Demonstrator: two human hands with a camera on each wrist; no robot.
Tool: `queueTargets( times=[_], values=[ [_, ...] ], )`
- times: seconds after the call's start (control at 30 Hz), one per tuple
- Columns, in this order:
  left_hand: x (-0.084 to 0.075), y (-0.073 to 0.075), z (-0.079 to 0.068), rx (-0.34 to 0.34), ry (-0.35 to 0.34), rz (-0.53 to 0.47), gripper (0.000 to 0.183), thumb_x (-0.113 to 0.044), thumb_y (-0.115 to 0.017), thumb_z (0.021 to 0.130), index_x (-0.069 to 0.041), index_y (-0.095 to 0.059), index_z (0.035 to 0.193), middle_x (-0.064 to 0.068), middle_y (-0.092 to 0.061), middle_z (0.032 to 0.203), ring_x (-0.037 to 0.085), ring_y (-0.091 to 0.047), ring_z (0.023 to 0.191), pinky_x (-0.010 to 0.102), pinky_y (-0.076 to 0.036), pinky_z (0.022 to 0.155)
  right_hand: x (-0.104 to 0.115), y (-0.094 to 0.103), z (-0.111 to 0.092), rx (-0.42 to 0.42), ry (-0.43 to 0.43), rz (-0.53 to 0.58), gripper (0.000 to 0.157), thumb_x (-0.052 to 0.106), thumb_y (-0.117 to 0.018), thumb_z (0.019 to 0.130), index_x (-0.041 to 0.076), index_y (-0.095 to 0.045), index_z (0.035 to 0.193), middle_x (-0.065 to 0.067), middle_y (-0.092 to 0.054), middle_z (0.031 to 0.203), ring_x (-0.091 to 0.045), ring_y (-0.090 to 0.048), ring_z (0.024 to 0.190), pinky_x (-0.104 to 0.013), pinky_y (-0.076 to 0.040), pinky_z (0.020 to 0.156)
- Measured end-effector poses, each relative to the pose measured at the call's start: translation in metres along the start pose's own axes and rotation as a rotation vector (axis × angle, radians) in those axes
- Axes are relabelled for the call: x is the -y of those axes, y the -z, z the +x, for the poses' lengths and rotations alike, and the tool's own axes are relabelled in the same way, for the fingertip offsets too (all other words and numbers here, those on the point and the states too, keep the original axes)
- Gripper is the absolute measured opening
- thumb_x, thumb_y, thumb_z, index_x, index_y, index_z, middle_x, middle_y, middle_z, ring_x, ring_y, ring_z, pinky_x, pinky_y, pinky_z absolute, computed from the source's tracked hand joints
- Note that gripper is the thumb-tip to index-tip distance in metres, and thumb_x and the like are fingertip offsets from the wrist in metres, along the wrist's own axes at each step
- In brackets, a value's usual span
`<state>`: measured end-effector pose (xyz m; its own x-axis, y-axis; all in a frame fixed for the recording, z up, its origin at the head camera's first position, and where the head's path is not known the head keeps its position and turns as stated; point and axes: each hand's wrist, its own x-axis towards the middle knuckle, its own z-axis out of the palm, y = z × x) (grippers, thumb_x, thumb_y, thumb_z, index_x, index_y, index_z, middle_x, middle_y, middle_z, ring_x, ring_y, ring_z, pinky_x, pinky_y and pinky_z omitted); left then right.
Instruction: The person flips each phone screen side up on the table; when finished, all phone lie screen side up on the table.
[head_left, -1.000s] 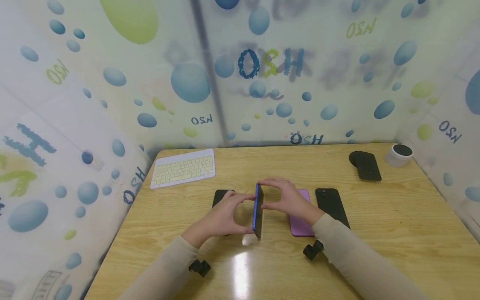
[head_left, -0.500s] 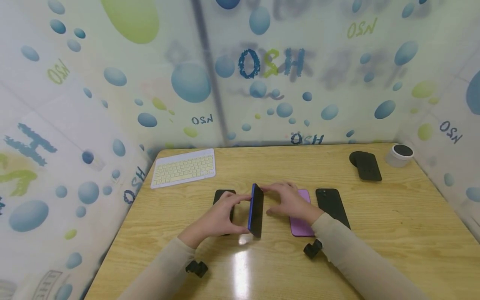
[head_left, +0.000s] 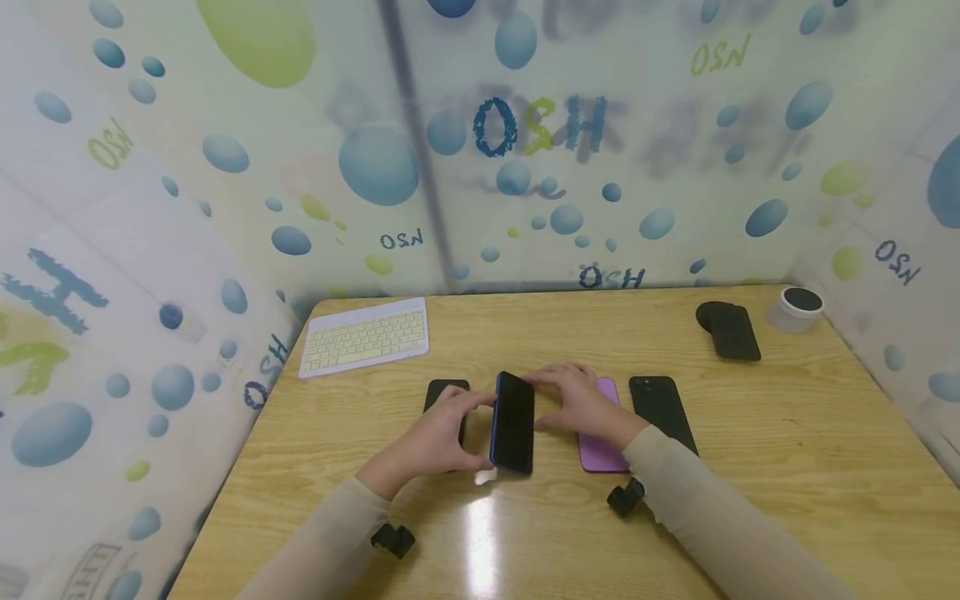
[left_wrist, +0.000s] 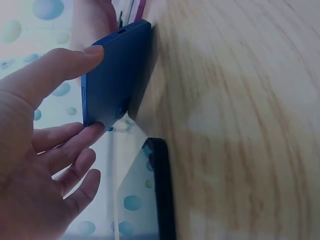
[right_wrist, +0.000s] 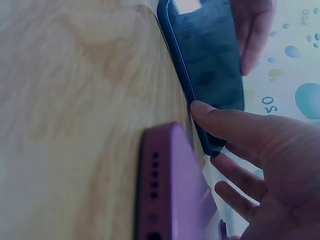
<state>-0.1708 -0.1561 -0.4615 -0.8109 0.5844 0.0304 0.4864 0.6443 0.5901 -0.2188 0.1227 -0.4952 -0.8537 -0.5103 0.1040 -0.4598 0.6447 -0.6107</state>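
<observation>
A blue-backed smartphone (head_left: 514, 423) stands tilted on its long edge, dark screen facing right and up. My left hand (head_left: 441, 429) holds it by its raised left edge, thumb at the near end and fingertips at the far end. Beside its lower right edge is my right hand (head_left: 581, 404); in the right wrist view the thumb (right_wrist: 205, 111) overlaps the phone's edge and the index fingertip lies right at its far corner. A black phone (head_left: 437, 389) lies partly hidden under the left hand. A purple phone (head_left: 597, 454) lies below the right hand.
Another black phone (head_left: 662, 410) lies right of the purple one. A white keyboard (head_left: 367, 336) sits at the back left of the wooden table (head_left: 555, 533). At the back right are a black stand-like object (head_left: 735, 332) and a white round container (head_left: 796, 310).
The blue phone has tipped from nearly upright toward lying flat, its screen turning up into view. My right thumb and fingers have come off its upper edge and are now at the lower right side.
</observation>
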Motion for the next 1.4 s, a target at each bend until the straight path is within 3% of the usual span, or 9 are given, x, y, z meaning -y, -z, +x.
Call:
queueTargets(
  times=[0.27, 0.53, 0.73, 0.93, 1.13, 1.4],
  values=[
    [0.002, -0.005, 0.003, -0.009, 0.019, 0.074, 0.090, -0.032, -0.099, 0.066, -0.010, -0.058, 0.144, 0.003, -0.066, 0.139, 0.022, -0.048, 0.122, 0.046, -0.048, 0.103, -0.007, 0.003, 0.001, 0.052, -0.011, -0.007, 0.075, 0.030, -0.093, 0.075, 0.017, -0.064, 0.143, -0.011, -0.061, 0.146, -0.036, -0.048, 0.141, -0.068, -0.016, 0.118],
    [0.002, -0.011, 0.008, 0.030, 0.079, 0.073, 0.097, -0.030, -0.099, 0.064, -0.005, -0.055, 0.146, 0.008, -0.061, 0.146, 0.027, -0.046, 0.128, 0.047, -0.045, 0.109, -0.007, 0.008, 0.001, 0.090, -0.009, -0.001, 0.077, 0.028, -0.093, 0.076, 0.014, -0.062, 0.144, -0.010, -0.059, 0.147, -0.034, -0.050, 0.141, -0.068, -0.012, 0.119],
    [0.001, -0.014, 0.012, 0.048, 0.089, 0.186, 0.100, -0.040, -0.098, 0.063, -0.006, -0.055, 0.147, 0.008, -0.061, 0.145, 0.026, -0.046, 0.128, 0.044, -0.045, 0.110, -0.008, 0.010, 0.002, 0.100, -0.004, -0.005, 0.078, 0.029, -0.093, 0.076, 0.013, -0.061, 0.145, -0.010, -0.058, 0.148, -0.035, -0.049, 0.142, -0.070, -0.012, 0.118],
    [0.001, -0.017, 0.013, 0.044, 0.077, 0.258, 0.095, -0.044, -0.097, 0.063, -0.007, -0.059, 0.143, 0.006, -0.059, 0.144, 0.029, -0.045, 0.130, 0.052, -0.041, 0.105, -0.008, 0.011, 0.003, 0.107, -0.005, -0.014, 0.077, 0.029, -0.093, 0.076, 0.014, -0.062, 0.145, -0.009, -0.057, 0.149, -0.035, -0.047, 0.143, -0.070, -0.011, 0.119],
    [0.000, -0.015, 0.013, 0.067, 0.092, 0.256, 0.093, -0.046, -0.096, 0.065, -0.009, -0.060, 0.143, 0.005, -0.057, 0.145, 0.029, -0.042, 0.131, 0.052, -0.038, 0.101, -0.006, 0.013, 0.003, 0.110, -0.009, -0.038, 0.076, 0.031, -0.092, 0.077, 0.015, -0.062, 0.145, -0.008, -0.058, 0.147, -0.035, -0.047, 0.143, -0.071, -0.009, 0.119],
    [-0.006, -0.014, 0.014, 0.068, 0.068, 0.227, 0.102, -0.053, -0.096, 0.063, -0.005, -0.057, 0.146, 0.007, -0.051, 0.152, 0.029, -0.043, 0.132, 0.052, -0.041, 0.111, -0.012, 0.019, -0.009, 0.080, 0.017, -0.016, 0.072, 0.031, -0.089, 0.080, 0.011, -0.062, 0.144, -0.010, -0.058, 0.148, -0.037, -0.043, 0.144, -0.072, -0.011, 0.117]
  ],
)
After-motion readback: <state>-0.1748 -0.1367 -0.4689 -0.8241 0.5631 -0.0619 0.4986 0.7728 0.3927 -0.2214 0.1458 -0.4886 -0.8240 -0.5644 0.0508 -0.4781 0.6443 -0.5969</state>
